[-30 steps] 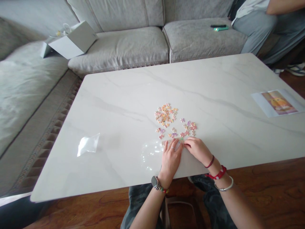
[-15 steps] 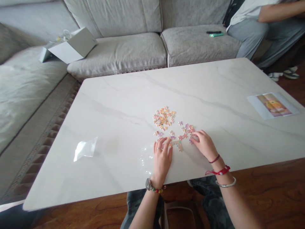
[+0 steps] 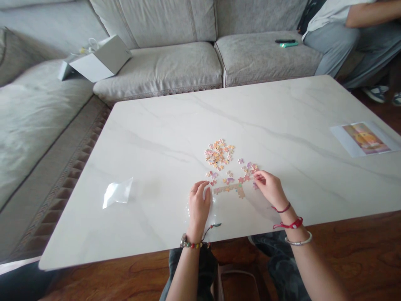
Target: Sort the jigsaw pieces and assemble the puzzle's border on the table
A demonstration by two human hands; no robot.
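Left grip [image 3: 199,209]: sits clear of the joined work, just beyond its left end, after covering part of it half a second ago; hangs loosely open with softly curled fingers and thumb apart; shows nothing in hold.
Right grip [image 3: 270,188]: reaches to the near edge of the pink and purple pieces, away from the spot beside the left grip used a second ago; narrows almost to a pinch; cannot tell whether on a piece or not.
Joined strip [image 3: 228,188]: lies flat on the surface [image 3: 156,146] between the two grips, touched by neither; now shows in full, as a row with a short leg turned nearer at the right end.
Pink and purple pieces [image 3: 249,166]: spread loose just beyond and left of the right grip's fingertips.
Small cluster [image 3: 214,175]: rests loose just ahead and right of the left grip.
Main pile [image 3: 216,156]: stays heaped farther ahead, between the grips; looks unused.
Printed sheet [image 3: 366,138]: remains well right of the right grip.
Clear bag [image 3: 118,193]: remains well left of the left grip.
Piecing: seems to turn from handling the strip to picking among loose pieces; looks far from complete, with most pieces unjoined.
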